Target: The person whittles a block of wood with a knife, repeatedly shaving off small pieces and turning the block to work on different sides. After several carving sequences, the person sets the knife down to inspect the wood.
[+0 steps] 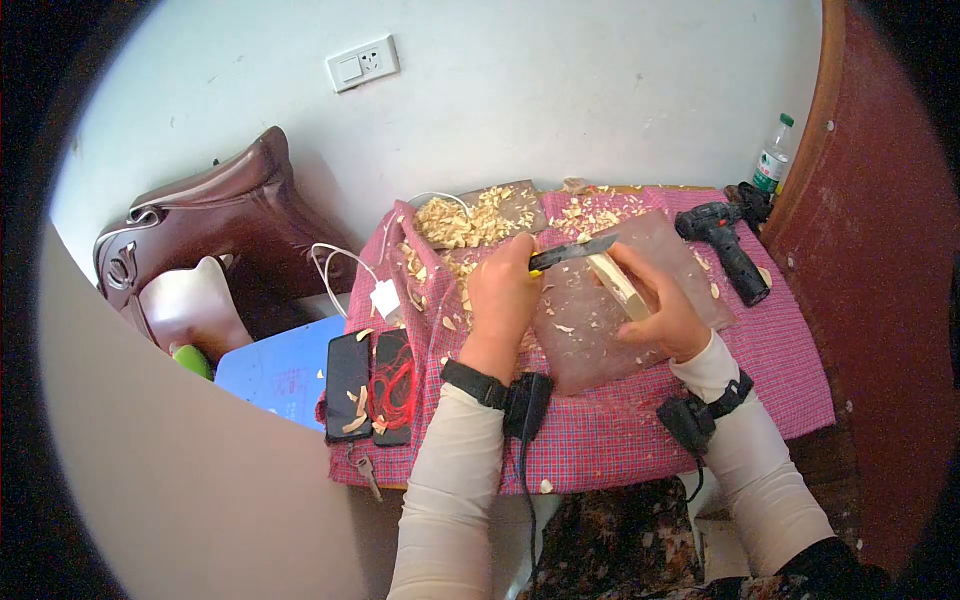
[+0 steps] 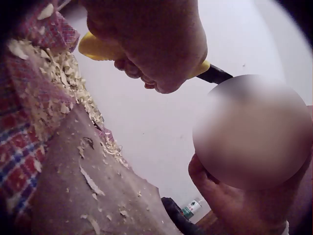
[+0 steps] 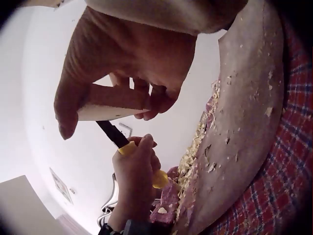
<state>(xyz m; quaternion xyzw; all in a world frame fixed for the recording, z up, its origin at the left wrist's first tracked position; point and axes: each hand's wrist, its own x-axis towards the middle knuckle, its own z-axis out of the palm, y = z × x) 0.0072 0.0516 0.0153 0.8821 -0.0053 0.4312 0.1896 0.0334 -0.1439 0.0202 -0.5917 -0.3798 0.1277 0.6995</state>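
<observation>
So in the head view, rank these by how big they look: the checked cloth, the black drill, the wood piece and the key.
1. checked cloth
2. black drill
3. wood piece
4. key
The wood piece is held up, so nearness may enlarge it.

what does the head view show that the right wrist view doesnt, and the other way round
Only the head view: the drill, the green-capped bottle and the key.
Only the right wrist view: the handle's yellow rear end, sticking out of the left hand.
Both: the knife's dark blade, the wood piece gripped by the right hand, and pale shavings.
</observation>
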